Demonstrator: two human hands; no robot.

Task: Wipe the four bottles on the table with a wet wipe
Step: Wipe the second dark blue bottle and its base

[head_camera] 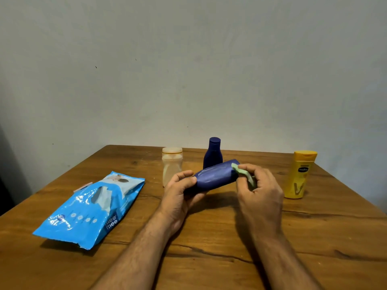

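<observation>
My left hand (180,193) grips the near end of a dark blue bottle (215,176), held on its side above the wooden table (209,248). My right hand (257,193) pinches a pale green wet wipe (244,173) against the bottle's far end. Behind them stand a second dark blue bottle (212,153) and a translucent cream bottle (172,166). A yellow bottle (299,174) stands upright at the right.
A blue pack of wet wipes (90,210) lies on the table at the left, its flap open. A plain grey wall rises directly behind the table's far edge.
</observation>
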